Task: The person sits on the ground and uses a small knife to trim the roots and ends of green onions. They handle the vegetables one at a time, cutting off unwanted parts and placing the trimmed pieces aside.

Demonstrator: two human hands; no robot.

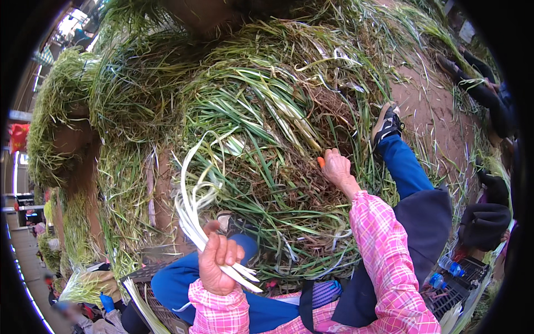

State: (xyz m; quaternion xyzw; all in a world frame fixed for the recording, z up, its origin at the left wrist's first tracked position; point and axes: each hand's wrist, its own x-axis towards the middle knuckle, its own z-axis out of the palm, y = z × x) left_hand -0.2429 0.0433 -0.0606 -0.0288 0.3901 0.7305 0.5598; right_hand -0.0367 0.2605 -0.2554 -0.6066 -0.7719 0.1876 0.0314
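My left hand (219, 259) is closed around a small bunch of pale stalks (196, 217), whose white ends stick out below the fist and whose yellowish leaves curl upward. My right hand (337, 167) is over a heap of green leafy plants with brown roots (292, 183); something small and orange (321, 162) shows at its fingertips, and it touches the lower end of a pale green stalk (311, 137). Whether the fingers grip that stalk cannot be told. Long green leaves (242, 112) spread to the upper left of the right hand.
Larger heaps of greens (66, 104) lie at the left and top. Near my left knee stands a plastic crate (154, 288) with pale stalks; another black crate (448, 296) with water bottles (450, 266) is at the right. Other people sit at the lower left and right edge.
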